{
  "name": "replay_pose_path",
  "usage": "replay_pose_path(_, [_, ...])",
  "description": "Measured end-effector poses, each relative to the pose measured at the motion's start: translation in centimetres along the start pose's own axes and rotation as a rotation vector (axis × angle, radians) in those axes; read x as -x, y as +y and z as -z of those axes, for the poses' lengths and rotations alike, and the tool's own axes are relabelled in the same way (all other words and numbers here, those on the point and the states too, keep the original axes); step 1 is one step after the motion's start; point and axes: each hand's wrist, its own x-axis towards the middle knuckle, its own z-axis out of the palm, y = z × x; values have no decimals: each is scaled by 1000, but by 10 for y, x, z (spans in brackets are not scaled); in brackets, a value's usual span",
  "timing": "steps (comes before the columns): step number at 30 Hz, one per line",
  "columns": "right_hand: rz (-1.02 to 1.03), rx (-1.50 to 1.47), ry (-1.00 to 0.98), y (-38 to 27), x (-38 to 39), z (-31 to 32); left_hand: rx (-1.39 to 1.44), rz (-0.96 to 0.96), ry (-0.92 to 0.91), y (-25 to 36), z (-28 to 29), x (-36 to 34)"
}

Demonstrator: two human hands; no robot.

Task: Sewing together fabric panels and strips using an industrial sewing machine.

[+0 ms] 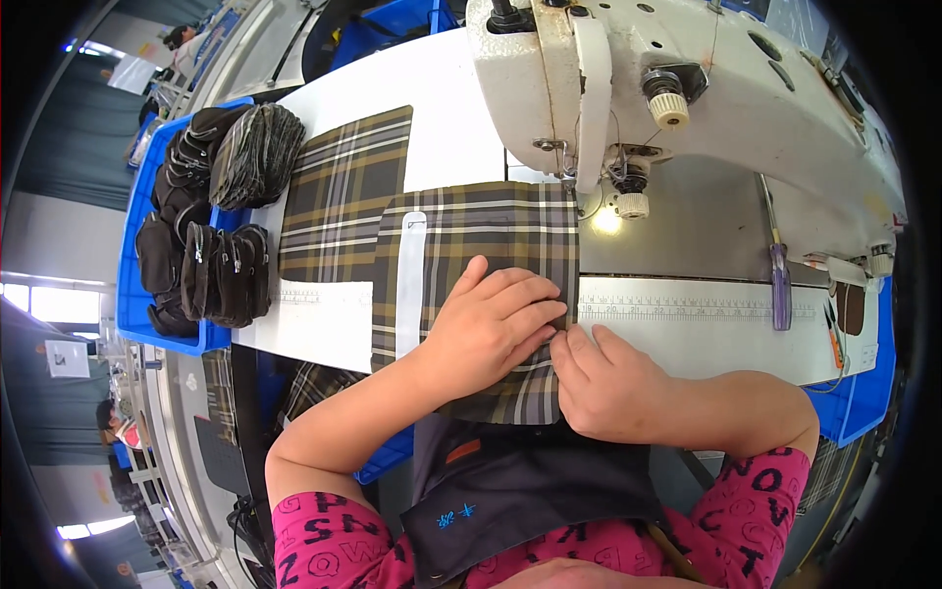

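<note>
A brown, black and white plaid fabric panel [481, 231] lies on the sewing machine's bed, its upper right corner at the needle area. A pale strip [412, 285] runs down its left part. My left hand [496, 319] rests on the panel with its fingers stretched toward the right edge. At that edge my right hand [613, 383] pinches the cloth, its fingertips touching those of the left. The panel's lower end hangs over the table's front edge. A second plaid piece [343, 196] lies to the left, partly under the first.
The white sewing machine [706, 98] stands at the back right. A blue bin [132, 265] with several dark bundled pieces sits at the left. On the right are a purple-handled screwdriver [780, 285] and orange-handled thread snips [837, 348]. A ruler strip [687, 306] runs along the table.
</note>
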Motion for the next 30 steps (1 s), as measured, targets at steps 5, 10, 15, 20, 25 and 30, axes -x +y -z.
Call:
replay_pose_path(5, [10,-28,-25,0,0,-1,26,-1,-36,1,1,5])
replay_pose_path(10, [64,-47,-57,5,1,6,189,-3,-6,1,-4,7])
replay_pose_path(15, [51,-73,-45,5,2,2,208,1,-1,-4,-4,5])
replay_pose_path(20, [-14,-140,-1,7,0,-3,222,1,51,-16,-6,-4])
replay_pose_path(25, [-82,-223,-39,10,-1,-2,232,2,70,-28,-10,-12])
replay_pose_path(30, [-158,-254,-27,14,-1,-8,221,0,68,-39,-10,-22])
